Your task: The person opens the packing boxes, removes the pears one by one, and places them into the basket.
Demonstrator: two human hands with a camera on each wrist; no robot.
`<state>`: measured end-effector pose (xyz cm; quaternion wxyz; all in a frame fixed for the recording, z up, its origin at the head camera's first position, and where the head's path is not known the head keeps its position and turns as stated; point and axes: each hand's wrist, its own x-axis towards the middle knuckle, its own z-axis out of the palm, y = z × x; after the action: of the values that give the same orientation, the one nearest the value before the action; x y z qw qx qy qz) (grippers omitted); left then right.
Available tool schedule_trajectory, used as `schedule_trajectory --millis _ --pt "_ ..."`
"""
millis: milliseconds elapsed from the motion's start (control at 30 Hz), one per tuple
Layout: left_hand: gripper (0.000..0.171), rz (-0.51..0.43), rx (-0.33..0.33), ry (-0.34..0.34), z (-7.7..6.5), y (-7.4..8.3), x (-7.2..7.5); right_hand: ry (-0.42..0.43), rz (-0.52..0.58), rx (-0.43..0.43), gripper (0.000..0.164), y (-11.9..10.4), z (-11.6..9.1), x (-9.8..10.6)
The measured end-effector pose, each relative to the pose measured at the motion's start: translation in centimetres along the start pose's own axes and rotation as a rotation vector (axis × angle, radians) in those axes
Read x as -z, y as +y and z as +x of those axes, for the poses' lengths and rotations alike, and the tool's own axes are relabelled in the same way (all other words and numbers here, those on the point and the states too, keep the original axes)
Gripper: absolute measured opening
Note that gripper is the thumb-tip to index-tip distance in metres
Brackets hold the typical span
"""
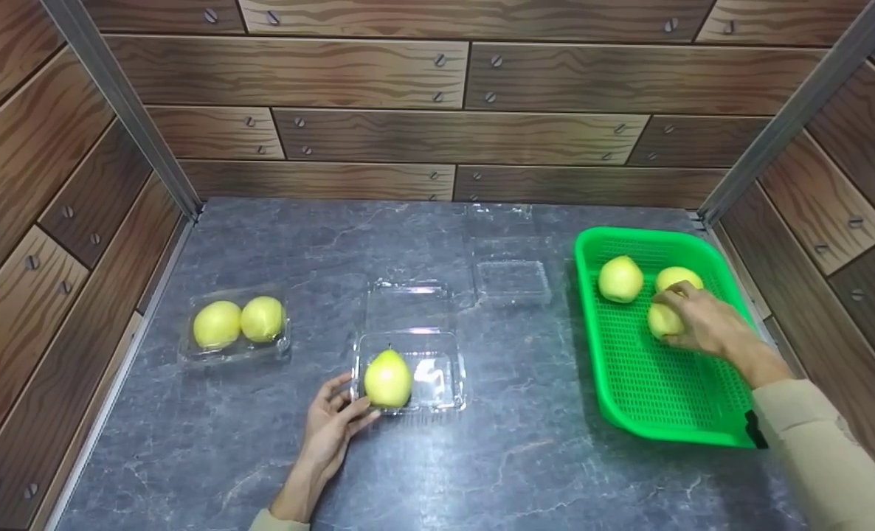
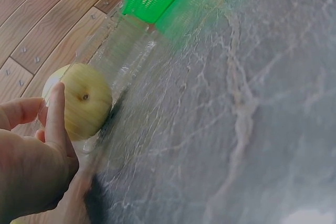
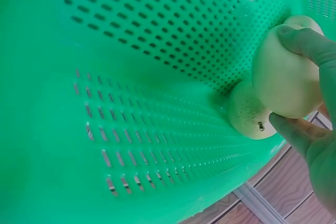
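The right hand [image 1: 710, 321] is gripping a yellow-green pear [image 1: 662, 321] inside the green plastic basket [image 1: 586, 317]; another pear [image 1: 679, 278] is lying just beyond that hand, and a third [image 1: 620, 279] is resting to its far left. The left hand [image 1: 327, 426] is pinching the near-left corner of an open clear clamshell [image 1: 445, 372], with a stemmed pear [image 1: 388, 380] sitting just beside its fingertips. Farther left of this hand, a clear container [image 1: 234, 355] is holding two yellow fruits [image 1: 217, 325] on the bench [image 1: 482, 472].

Clear glossy plastic clamshell [image 1: 437, 372]; smooth plastic basket [image 1: 666, 398]; smooth-skinned pear [image 3: 286, 80]; glossy marble-look tabletop [image 1: 504, 464]
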<state>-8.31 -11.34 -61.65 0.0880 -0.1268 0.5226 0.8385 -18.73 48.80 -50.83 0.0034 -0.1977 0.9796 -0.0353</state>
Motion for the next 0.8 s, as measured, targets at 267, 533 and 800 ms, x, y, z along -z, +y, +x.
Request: schedule_trajectory --millis 267,533,800 --pt "0.064 -0.007 -0.001 -0.002 0.0 -0.1 0.0 -0.061 -0.009 -0.033 0.064 0.8 0.7 0.1" --pt "0.064 0.005 -0.004 -0.006 -0.1 0.0 0.0 -0.074 0.007 -0.053 0.062 1.2 1.0 -0.2" --pt "0.065 0.004 0.005 0.011 -0.1 0.1 -0.1 -0.104 -0.003 -0.058 0.059 1.9 0.6 -0.8"
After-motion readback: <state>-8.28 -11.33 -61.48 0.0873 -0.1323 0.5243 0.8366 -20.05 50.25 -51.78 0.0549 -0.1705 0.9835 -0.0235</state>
